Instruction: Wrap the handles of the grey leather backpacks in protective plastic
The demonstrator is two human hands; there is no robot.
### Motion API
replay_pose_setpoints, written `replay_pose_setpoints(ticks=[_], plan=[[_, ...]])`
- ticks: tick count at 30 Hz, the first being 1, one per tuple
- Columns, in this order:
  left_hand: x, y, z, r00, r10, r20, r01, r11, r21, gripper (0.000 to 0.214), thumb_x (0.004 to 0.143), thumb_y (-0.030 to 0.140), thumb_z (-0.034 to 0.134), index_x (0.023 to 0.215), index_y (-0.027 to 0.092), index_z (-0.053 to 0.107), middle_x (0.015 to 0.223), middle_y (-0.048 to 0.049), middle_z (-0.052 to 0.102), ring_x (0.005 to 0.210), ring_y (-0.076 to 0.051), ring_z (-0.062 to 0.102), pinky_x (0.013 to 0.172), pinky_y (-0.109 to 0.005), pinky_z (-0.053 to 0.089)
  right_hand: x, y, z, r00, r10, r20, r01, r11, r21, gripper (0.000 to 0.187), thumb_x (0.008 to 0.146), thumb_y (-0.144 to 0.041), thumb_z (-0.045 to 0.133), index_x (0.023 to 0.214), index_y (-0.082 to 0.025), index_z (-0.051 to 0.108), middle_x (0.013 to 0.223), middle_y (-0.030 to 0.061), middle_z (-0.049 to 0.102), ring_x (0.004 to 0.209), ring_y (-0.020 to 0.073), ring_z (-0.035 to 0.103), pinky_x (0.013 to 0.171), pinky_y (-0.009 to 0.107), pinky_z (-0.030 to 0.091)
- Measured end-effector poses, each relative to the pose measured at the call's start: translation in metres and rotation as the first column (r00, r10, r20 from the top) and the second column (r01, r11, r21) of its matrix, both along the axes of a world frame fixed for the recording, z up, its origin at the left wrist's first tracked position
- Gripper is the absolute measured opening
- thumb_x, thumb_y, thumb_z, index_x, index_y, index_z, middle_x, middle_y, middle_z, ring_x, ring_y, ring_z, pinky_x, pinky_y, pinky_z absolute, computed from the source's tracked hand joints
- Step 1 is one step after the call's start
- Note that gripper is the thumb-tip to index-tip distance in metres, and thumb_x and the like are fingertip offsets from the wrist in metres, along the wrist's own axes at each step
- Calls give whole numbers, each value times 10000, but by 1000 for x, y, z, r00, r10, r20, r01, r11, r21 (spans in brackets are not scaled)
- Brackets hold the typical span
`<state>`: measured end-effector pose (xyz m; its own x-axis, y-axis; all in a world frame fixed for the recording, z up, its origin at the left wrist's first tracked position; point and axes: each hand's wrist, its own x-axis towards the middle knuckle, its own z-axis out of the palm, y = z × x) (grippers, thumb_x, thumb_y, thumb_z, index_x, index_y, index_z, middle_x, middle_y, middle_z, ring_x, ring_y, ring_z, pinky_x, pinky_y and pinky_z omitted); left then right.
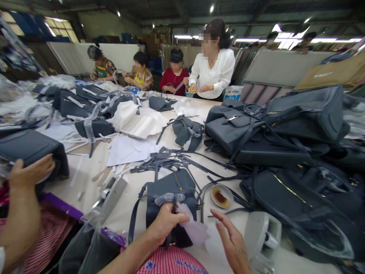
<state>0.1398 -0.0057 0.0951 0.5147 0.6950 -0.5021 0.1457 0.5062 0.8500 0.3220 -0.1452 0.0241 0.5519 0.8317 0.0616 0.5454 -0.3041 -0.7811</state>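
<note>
A small dark grey handbag (168, 185) with a gold zip lies on the table in front of me. My left hand (167, 220) is closed at its near side, just below the plastic-wrapped handle (170, 198). A thin white sheet (195, 228) sticks out to the right from beside my left thumb; whether it is pinched there I cannot make out. My right hand (232, 241) is raised right of the bag and the sheet, fingers stretched out, holding nothing. Behind the bag lies a heap of loose dark straps (159, 161).
A small dish (221, 196) with brown liquid stands right of the bag. Grey metal devices (262, 232) flank me. Dark bags (273, 133) pile up on the right. White papers (129, 150) lie left. A co-worker's hand (32, 171) touches another bag; several people work across the table.
</note>
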Motion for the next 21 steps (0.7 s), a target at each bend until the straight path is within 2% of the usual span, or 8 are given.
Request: replay_pose_setpoints(ticks=[1,3,5,7,10,12,18,21], plan=[[1,0,2,1000,-5,-5,5,1000,9,184,556,186,690,703,156,584,604,58,538,572,-94,436,540,-219,319,-13,4,13,996,84,11,-85,995,46,443,874,-534,490,1164,-229,628,1187,86,697,1112,259,639,924,363,530],[3,-1,4,1000,-15,-2,15,1000,20,190,560,179,695,711,153,584,620,53,550,581,-96,442,551,-223,326,-37,14,32,988,136,75,-145,982,121,461,764,-530,663,1111,-228,649,1099,80,720,1021,265,667,870,340,545],[4,-1,3,1000,-22,7,22,1000,14,208,560,195,723,697,153,572,602,59,531,550,-85,418,529,-220,308,-52,23,40,988,122,99,-137,977,162,326,766,-495,681,948,-224,683,886,57,737,825,236,690,738,297,556],[3,-1,0,998,-26,54,28,999,-35,279,567,275,773,663,159,538,537,82,462,481,-60,343,477,-212,244,-58,28,43,990,124,61,-133,976,171,254,845,-461,600,792,-225,678,714,26,702,670,193,665,629,250,528],[-1,1,-4,987,-23,156,44,990,-132,448,599,522,764,625,180,475,456,111,344,414,-39,234,434,-218,133,-55,29,44,987,158,-24,-153,978,145,298,898,-437,530,760,-229,694,683,14,697,625,166,648,604,215,507],[-3,2,-5,982,-21,189,52,986,-159,514,600,620,731,615,188,453,436,115,320,393,-34,210,427,-224,96,-52,27,46,985,159,-62,-150,980,134,307,906,-431,514,781,-229,708,698,17,703,625,164,646,612,209,509],[-6,5,-10,983,7,182,24,985,-170,540,562,616,770,595,196,431,403,127,287,368,-22,177,420,-223,75,-38,14,42,979,149,-142,-129,982,141,285,875,-438,548,809,-227,729,835,57,744,780,208,687,727,237,540],[-6,7,-12,985,41,165,-14,986,-164,538,580,611,761,597,207,406,401,130,283,361,-23,175,416,-218,77,-15,-1,33,976,51,-210,-44,998,37,320,837,-498,567,822,-231,743,886,69,759,857,238,695,789,268,545]])
